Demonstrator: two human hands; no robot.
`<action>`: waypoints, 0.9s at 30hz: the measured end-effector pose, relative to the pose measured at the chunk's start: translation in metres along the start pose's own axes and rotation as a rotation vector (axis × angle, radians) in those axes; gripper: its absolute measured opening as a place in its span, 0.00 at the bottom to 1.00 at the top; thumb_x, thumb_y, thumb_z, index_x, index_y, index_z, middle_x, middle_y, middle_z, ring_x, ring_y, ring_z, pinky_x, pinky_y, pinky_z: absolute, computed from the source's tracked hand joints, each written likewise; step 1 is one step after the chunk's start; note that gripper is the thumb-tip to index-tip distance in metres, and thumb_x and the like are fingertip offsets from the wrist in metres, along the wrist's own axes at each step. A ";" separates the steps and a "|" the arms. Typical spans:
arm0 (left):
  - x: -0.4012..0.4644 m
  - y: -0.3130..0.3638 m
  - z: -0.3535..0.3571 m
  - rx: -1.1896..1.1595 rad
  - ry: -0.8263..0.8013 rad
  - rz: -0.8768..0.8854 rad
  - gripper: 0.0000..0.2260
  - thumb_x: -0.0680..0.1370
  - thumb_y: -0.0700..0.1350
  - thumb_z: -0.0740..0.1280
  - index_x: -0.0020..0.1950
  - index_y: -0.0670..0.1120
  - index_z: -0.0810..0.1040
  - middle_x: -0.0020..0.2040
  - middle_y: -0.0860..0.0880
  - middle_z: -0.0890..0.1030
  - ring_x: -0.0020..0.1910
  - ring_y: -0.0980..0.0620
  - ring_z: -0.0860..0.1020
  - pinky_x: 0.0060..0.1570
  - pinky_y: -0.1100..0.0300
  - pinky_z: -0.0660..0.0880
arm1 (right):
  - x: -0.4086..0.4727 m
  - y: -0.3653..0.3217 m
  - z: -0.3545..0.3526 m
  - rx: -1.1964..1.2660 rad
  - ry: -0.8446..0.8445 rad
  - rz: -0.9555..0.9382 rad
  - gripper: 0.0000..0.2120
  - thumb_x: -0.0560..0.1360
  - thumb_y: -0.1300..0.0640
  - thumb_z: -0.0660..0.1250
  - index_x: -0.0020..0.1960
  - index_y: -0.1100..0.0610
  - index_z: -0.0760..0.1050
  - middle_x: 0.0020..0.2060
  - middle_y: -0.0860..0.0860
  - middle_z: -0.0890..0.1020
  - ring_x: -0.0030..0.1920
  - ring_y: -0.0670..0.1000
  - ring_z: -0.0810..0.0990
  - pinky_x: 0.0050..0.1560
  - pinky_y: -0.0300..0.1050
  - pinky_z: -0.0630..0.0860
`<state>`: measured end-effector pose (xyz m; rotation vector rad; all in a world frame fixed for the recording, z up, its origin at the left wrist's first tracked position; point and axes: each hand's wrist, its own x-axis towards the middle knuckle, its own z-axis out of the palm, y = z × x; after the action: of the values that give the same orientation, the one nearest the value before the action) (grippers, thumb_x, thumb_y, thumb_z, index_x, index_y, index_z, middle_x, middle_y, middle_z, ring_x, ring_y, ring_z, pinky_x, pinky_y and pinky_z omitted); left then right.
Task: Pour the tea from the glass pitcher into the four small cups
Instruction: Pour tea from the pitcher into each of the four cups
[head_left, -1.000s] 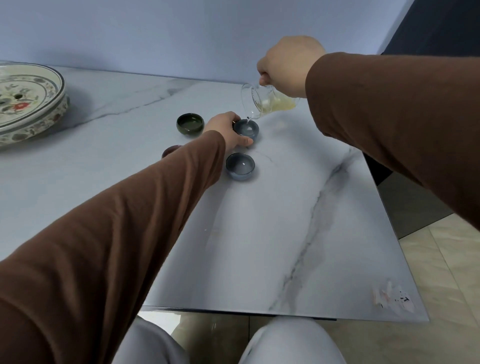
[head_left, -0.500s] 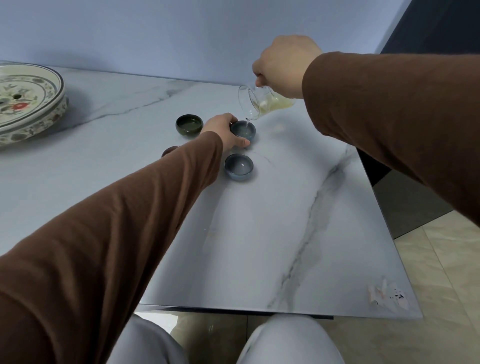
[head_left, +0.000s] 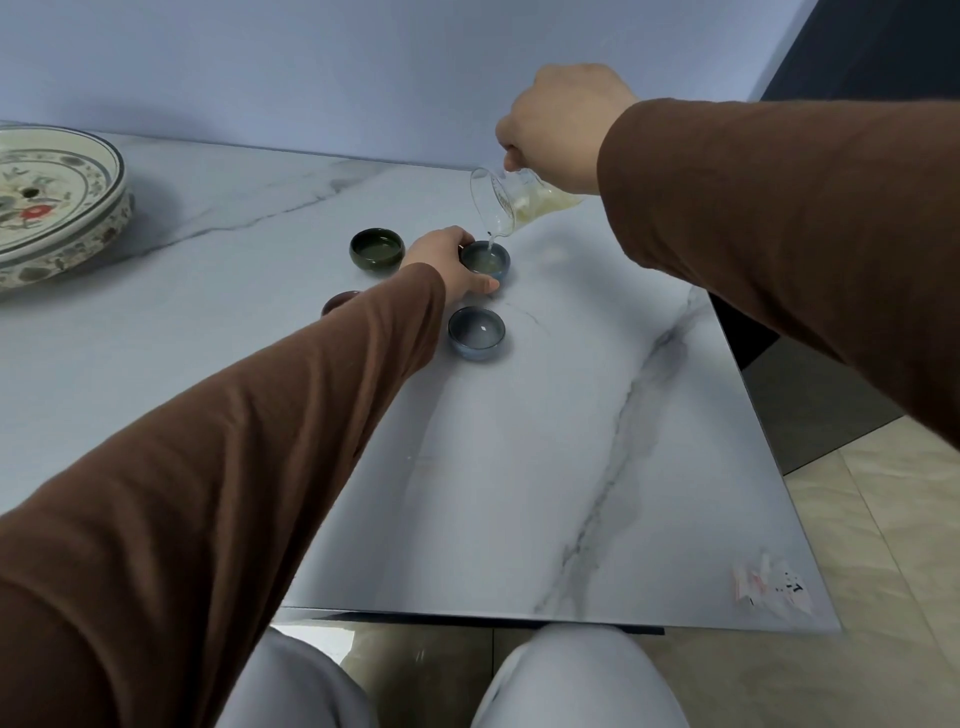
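Observation:
My right hand (head_left: 558, 124) grips the glass pitcher (head_left: 511, 200) and tips it to the left; a thin stream of pale yellow tea falls from its spout into the far blue cup (head_left: 488, 260). My left hand (head_left: 441, 260) holds that cup by its left side, thumb and fingers around it. A second blue cup (head_left: 477, 332) stands just in front, holding liquid. The dark green cup (head_left: 376, 248) to the left holds tea. A brown cup (head_left: 337, 301) is mostly hidden behind my left sleeve.
The cups stand on a white marble table (head_left: 571, 441). A large patterned ceramic tray (head_left: 47, 208) sits at the far left. The table's right edge drops to a tiled floor (head_left: 883, 519). A torn sticker (head_left: 769, 587) marks the near right corner. My knees show below the front edge.
The pitcher stays tipped over the far blue cup with tea still running; the tea level in that cup has risen. Both hands hold nearly the same places.

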<state>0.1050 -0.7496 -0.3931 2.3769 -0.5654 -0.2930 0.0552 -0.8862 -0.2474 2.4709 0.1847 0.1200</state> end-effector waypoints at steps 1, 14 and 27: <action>0.000 0.000 0.000 0.000 -0.001 0.000 0.30 0.67 0.53 0.77 0.66 0.47 0.74 0.62 0.48 0.78 0.60 0.47 0.76 0.57 0.59 0.70 | 0.000 -0.001 0.000 -0.002 -0.001 0.000 0.12 0.82 0.55 0.58 0.58 0.58 0.78 0.52 0.58 0.82 0.56 0.63 0.77 0.42 0.48 0.66; -0.001 0.001 0.000 -0.003 0.005 -0.007 0.29 0.67 0.53 0.77 0.66 0.48 0.75 0.61 0.48 0.79 0.59 0.47 0.76 0.53 0.61 0.70 | -0.001 0.001 -0.001 0.015 0.001 -0.011 0.11 0.82 0.56 0.59 0.55 0.59 0.78 0.49 0.58 0.82 0.53 0.63 0.78 0.41 0.49 0.67; -0.009 0.002 -0.007 -0.025 -0.022 -0.018 0.40 0.68 0.54 0.76 0.76 0.48 0.63 0.71 0.46 0.71 0.68 0.47 0.73 0.68 0.53 0.69 | -0.034 0.011 0.025 0.593 -0.173 0.383 0.14 0.79 0.54 0.57 0.52 0.57 0.80 0.49 0.56 0.82 0.48 0.58 0.76 0.47 0.47 0.68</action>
<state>0.0990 -0.7428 -0.3864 2.3585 -0.5480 -0.3327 0.0261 -0.9155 -0.2617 3.0625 -0.3849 0.0100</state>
